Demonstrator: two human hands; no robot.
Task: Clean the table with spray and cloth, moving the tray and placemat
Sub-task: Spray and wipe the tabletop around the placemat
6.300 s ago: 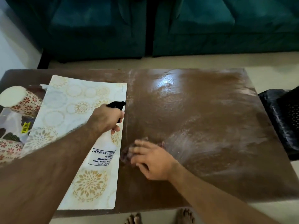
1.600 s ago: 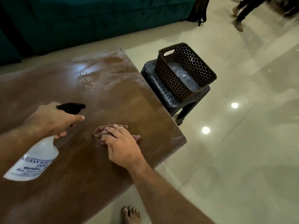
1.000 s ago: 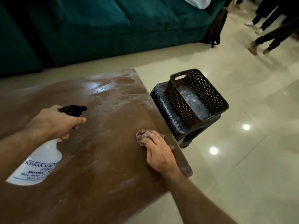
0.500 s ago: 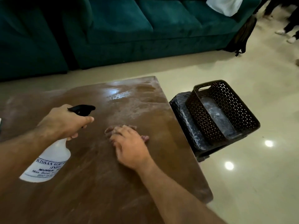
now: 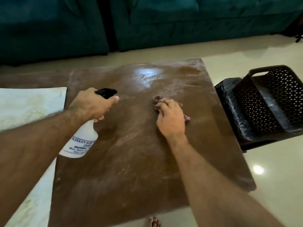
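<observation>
Two hands work over the glossy, streaked brown table [image 5: 131, 161]. Left hand [image 5: 91, 105] grips a white plastic spray bottle [image 5: 80, 143] above it; right hand [image 5: 170, 118] presses a crumpled cloth [image 5: 157, 99] flat, fingers relaxed.

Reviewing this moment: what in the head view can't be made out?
- Cloth: mostly covered by the right hand; its size and fold are hidden.
- Bottle label: cut off by the left forearm and blurred; only partly readable.
- Trigger: hidden under the left hand; squeezed or not, unclear.
- Placemat: cut by the left edge and crossed by the arm.
- Tray: not in view.
- Basket: cut by the right edge.
</observation>
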